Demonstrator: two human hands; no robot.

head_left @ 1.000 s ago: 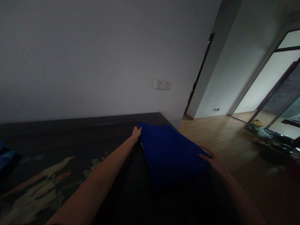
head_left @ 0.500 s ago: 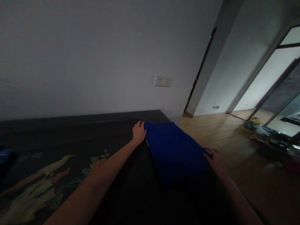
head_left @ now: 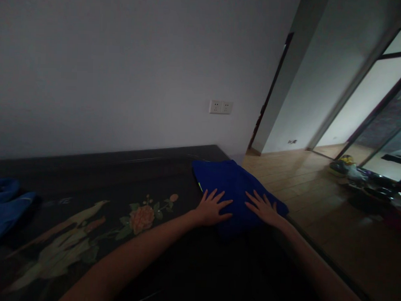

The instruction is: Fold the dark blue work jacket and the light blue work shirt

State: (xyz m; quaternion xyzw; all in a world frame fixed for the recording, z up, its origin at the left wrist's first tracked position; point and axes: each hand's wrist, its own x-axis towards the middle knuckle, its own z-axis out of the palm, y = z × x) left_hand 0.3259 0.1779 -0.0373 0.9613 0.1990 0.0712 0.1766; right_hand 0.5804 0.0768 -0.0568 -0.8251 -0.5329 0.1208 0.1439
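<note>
A dark blue folded cloth (head_left: 234, 180), apparently a garment, lies flat at the right end of a dark table (head_left: 147, 164). A thin yellow-green strip shows on its left edge. My left hand (head_left: 213, 208) rests on the cloth's left part with fingers spread. On its right part lies my right hand (head_left: 264, 209), fingers spread as well, palm down. Neither hand grips the fabric. The near edge of the cloth fades into shadow.
Lighter blue fabric (head_left: 7, 209) lies at the table's far left. A flower and bird picture (head_left: 142, 218) decorates the tabletop. Behind stands a wall with a double socket (head_left: 221, 107). On the wooden floor (head_left: 294, 175) to the right sit assorted items (head_left: 354, 173).
My left hand has let go of the cloth's far left corner and moved nearer, onto its surface. My right hand has released the right edge and moved inward. Both hands now lie spread.
</note>
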